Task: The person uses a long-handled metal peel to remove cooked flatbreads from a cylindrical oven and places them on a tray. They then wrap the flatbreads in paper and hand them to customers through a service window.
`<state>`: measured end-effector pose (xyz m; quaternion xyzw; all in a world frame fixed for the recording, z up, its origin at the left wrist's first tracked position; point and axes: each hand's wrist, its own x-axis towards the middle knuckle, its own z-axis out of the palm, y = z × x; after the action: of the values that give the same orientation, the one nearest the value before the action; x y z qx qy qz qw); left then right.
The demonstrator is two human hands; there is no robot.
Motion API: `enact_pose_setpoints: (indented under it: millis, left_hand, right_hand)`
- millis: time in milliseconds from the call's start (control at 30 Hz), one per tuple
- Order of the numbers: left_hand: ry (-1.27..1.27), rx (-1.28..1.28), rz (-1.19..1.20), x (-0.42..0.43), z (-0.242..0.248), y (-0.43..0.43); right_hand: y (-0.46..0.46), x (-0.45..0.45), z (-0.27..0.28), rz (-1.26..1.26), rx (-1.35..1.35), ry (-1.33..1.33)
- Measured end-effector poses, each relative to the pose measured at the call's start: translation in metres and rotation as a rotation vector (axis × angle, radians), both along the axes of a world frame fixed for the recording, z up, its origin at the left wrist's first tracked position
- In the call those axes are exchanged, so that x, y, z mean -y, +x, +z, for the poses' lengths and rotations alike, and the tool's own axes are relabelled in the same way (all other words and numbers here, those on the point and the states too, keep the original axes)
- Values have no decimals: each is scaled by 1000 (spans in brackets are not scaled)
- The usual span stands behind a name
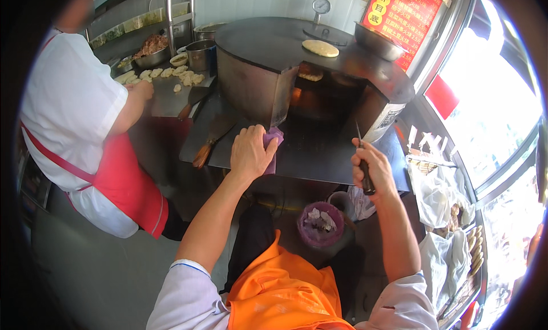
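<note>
My left hand grips a folded purple cloth at the front of the dark metal shelf. In my right hand is a dark-handled tool with a thin blade pointing up and away; its exact kind is unclear. Beyond both hands stands a round metal oven with an open front. One flatbread shows inside, near the top of the opening, above an orange glow. Another flatbread lies on the oven's flat top.
A co-worker at left handles dough pieces on a counter. A wooden-handled scraper lies left of my left hand. A steel bowl sits on the oven. Below are a purple bin and, at right, plastic-covered trays.
</note>
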<state>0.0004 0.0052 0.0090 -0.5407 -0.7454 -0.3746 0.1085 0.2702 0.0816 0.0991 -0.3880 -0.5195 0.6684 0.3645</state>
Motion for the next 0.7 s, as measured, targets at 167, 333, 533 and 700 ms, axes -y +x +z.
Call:
enact_pose_setpoints:
  millis: [167,333,533,700]
  left_hand:
    - [62,8,-24,-2,-4,-1]
    - [22,-36,0,-3,-5,0]
    - [28,-42,12,-2,-4,0]
    - [19,-52,34,-4,-4,0]
  right_hand:
    - [15,20,-20,58,-29,21]
    - [51,62,-24,147,-39,9]
    - [91,104,-27,219,-90,-100]
    - [114,119,-45,251,-308,-400]
